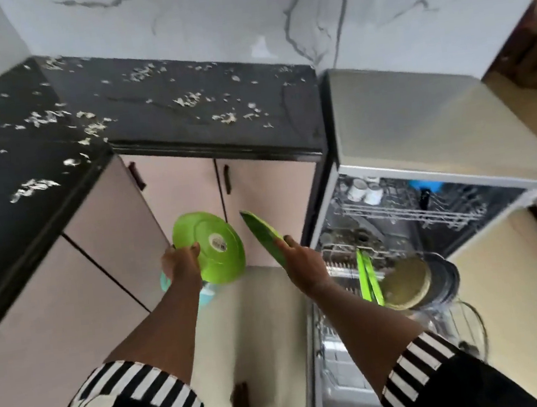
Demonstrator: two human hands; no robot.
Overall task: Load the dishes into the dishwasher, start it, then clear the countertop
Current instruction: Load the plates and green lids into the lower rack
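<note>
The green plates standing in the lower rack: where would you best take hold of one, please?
Pinch the upper rim of a green plate from above: both stand on edge in the lower rack, a tan dish close beside them, leaving only the top edge free.

Both hands (182, 263) (300, 261) gripping green plates (210, 250) (263, 237), open dishwasher (402, 127)
</note>
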